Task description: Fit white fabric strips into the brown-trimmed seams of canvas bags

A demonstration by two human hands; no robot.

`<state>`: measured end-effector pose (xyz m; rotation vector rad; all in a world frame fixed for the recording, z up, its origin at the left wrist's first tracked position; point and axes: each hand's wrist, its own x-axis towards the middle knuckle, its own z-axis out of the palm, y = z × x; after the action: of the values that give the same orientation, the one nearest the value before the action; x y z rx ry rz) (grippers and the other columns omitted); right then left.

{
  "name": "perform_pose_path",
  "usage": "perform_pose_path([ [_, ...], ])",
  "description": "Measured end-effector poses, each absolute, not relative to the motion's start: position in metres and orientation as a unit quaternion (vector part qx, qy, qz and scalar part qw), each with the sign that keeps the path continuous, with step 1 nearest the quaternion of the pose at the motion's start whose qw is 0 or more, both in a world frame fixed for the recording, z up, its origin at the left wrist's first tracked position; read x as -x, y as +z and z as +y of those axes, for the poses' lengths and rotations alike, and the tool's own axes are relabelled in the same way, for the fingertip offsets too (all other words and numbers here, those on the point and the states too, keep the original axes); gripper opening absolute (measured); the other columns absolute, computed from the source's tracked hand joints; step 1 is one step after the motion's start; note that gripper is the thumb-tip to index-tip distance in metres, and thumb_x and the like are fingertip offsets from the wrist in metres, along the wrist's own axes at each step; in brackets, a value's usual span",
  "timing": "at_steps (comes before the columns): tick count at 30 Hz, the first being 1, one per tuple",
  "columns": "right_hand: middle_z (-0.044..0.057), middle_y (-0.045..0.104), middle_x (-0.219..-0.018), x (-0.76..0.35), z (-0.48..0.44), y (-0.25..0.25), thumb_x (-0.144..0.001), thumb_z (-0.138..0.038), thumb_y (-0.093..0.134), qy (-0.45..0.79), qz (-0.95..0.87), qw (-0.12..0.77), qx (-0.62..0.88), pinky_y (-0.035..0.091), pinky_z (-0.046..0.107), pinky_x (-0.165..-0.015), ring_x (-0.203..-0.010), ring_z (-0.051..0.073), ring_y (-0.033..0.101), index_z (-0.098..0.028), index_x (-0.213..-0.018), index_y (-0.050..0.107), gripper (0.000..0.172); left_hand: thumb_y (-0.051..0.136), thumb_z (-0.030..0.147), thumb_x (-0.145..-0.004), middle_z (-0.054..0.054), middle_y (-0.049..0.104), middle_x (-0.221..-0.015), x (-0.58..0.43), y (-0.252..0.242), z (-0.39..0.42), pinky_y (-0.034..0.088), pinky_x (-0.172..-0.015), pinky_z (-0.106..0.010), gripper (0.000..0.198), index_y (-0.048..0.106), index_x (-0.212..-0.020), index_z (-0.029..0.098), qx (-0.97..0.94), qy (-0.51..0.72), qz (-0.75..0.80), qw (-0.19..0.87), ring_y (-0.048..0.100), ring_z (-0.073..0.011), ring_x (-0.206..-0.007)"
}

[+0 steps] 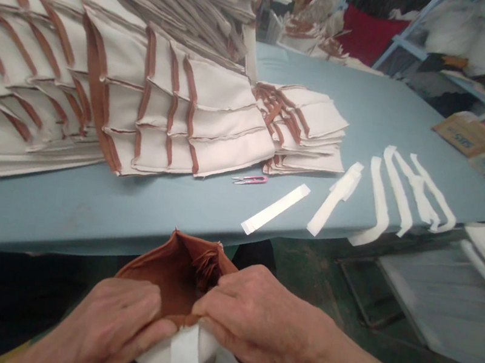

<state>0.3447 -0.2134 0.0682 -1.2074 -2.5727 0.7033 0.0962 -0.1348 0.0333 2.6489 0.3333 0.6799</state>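
A cloth bag (146,264) with a brown lining and a cream outside lies at my lap, below the table's front edge. Its mouth gapes upward, and bunched brown cloth shows inside. My left hand (110,320) pinches the near rim on the left. On the right of the same rim, my right hand (249,314) is closed, thumb outside and fingers over the lining. Between the hands a white strap (185,359) hangs down the bag's outer face. Pink thread snips (249,179) lie on the table beyond the bag.
The blue-covered table (79,223) bears stacked cream pieces with brown edging (229,121) at the left. A smaller stack (315,131) sits beside them. White strips (275,208) lie along the front edge. A cardboard box (466,134) stands at the right, near a metal shelf frame.
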Motion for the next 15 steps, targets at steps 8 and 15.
perform_pose_path([
  [8,0.0,0.073,-0.081,-0.337,-0.208,0.077,-0.102,-0.02,0.061,0.188,-0.885,0.096,0.414,0.035,0.035,-0.061,-0.072,0.018,0.061,-0.018,-0.09,0.067,0.014,0.039,0.041,-0.115,0.009,0.05,-0.069,-0.109,0.036,-0.135,0.035,-0.06,-0.023,0.04,0.045,-0.08,0.023,-0.882,0.179,0.142,0.412,0.049,-0.0095,-0.06],
  [15,-0.003,0.074,-0.076,-0.339,-0.211,0.077,-0.103,-0.02,0.063,0.137,-0.886,0.175,0.406,0.036,0.035,-0.065,-0.067,0.017,0.054,-0.021,-0.079,0.065,0.024,0.049,0.049,-0.108,0.008,0.034,-0.063,-0.119,0.039,-0.147,0.03,-0.055,-0.022,0.051,0.036,-0.066,0.022,-0.785,0.084,0.234,0.568,0.037,-0.0099,-0.057],
])
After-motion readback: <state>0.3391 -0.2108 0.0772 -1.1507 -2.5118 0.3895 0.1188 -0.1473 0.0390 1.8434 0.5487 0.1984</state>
